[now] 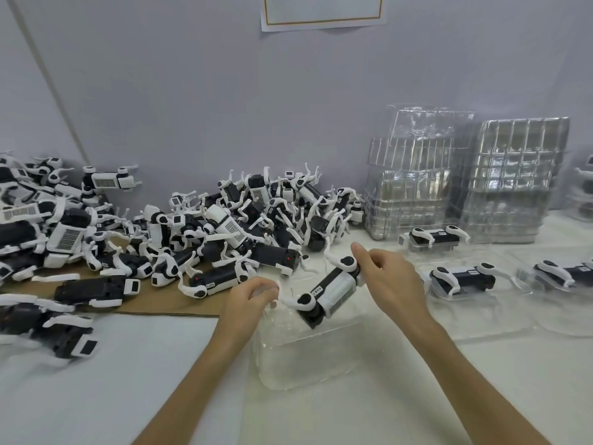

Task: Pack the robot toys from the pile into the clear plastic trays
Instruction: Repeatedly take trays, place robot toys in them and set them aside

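r hand [390,277] has fingers curled round the far end of a b/w robot toy [333,289], held tilted just above the clear tray [305,358] in front of the person. l hand [253,300] is curled at the toy's near white leg; can't tell if it pinches leg or tray rim. pile [224,226] sits back-left, partly on cardboard [154,305]. three filled trays [462,279] to the right, empty tray stacks [513,178] by the wall.
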